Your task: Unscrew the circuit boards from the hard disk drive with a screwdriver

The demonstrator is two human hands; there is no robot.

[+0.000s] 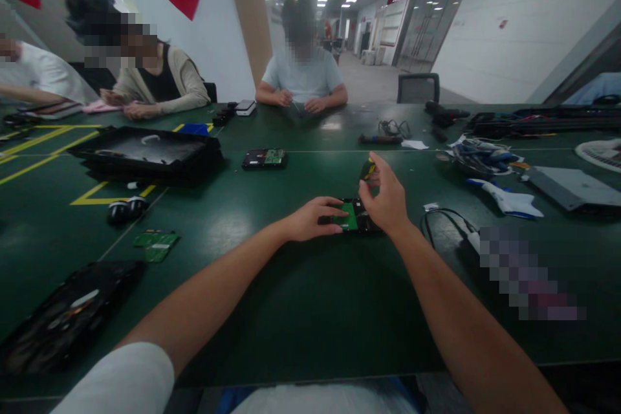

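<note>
On the green table in front of me lies a black hard drive (359, 215) with a green circuit board facing up. My left hand (315, 218) grips its left end, fingers over the board and along the edge. Over the drive's right end is my right hand (388, 197), its fingers closed round a screwdriver (367, 170) with a black and yellow handle. The screwdriver's tip cannot be made out. Farther back, to the left, sits a second hard drive (264, 158).
To the left are loose green circuit boards (158, 244), a black casing (72, 314) and a large black frame (145, 152). A cable (451, 212), blue-white gloves (507, 199) and a grey metal box (575, 186) lie to the right. Across the table sits a person (301, 74); others sit at left.
</note>
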